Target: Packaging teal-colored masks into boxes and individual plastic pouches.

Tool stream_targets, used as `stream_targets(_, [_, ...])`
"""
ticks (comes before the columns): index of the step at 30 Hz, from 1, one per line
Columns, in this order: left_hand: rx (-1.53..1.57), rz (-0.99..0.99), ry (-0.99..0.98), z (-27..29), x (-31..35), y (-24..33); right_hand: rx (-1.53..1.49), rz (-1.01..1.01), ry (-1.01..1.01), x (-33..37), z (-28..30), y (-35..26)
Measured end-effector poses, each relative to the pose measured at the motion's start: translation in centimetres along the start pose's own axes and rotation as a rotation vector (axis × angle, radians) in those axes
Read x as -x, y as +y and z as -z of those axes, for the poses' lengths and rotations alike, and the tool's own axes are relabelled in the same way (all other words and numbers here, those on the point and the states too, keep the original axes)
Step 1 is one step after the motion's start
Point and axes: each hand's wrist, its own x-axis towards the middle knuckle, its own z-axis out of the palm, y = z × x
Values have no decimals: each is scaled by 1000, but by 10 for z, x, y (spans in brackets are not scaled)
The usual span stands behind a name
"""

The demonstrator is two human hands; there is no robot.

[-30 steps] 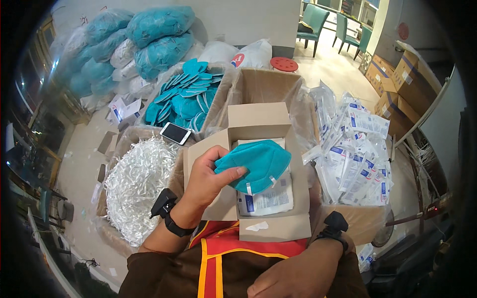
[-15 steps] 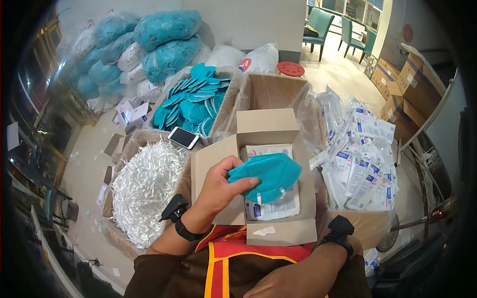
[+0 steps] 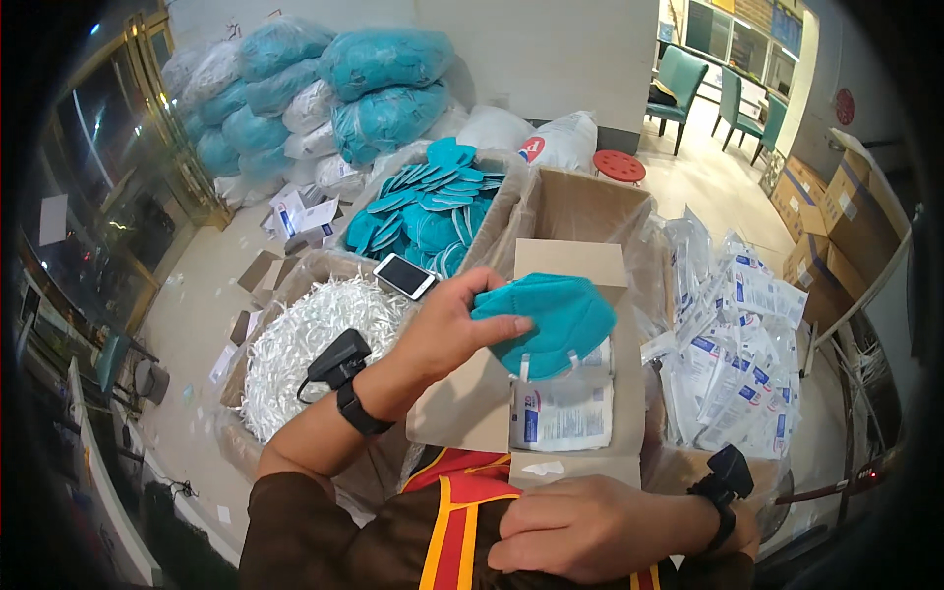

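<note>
My left hand [image 3: 457, 329] grips a teal folded face mask [image 3: 559, 329] at its left edge, thumb on the near face. Whether it is one mask or a small stack I cannot tell. Two white tabs hang from its lower edge. It is held up over an open cardboard box [image 3: 568, 261], in which printed white packets [image 3: 562, 418] lie flat. Close against my body, below the box's front flap, is my right hand [image 3: 556, 526] with its fingers curled in; their tips are hidden.
Left of the box, a carton of white strips [image 3: 305, 344] stands near a phone [image 3: 404, 276]. Behind is a carton of loose teal masks [image 3: 433, 211]; to the right, a heap of packets [image 3: 733, 364]. Stuffed bags [image 3: 388, 59] are piled by the wall.
My view has swung left, so the scene sits further right and lower. My left hand still holds the mask, a little higher above the box. My right hand has come up with fingers curled.
</note>
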Motion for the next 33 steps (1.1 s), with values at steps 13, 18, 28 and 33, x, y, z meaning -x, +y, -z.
stream_targets(13, [189, -35, -63, -42, 12, -48, 897, -197, 629, 12, 17, 92])
stream_targets(18, [65, -108, -22, -40, 18, -47, 873, -251, 654, 16, 16, 95])
stream_targets(28, [-136, -193, 69, -34, 19, -52, 713, -312, 689, 22, 14, 101])
stream_targets(33, [63, -145, 229, -43, 18, -60, 933, -317, 717, 24, 5, 108])
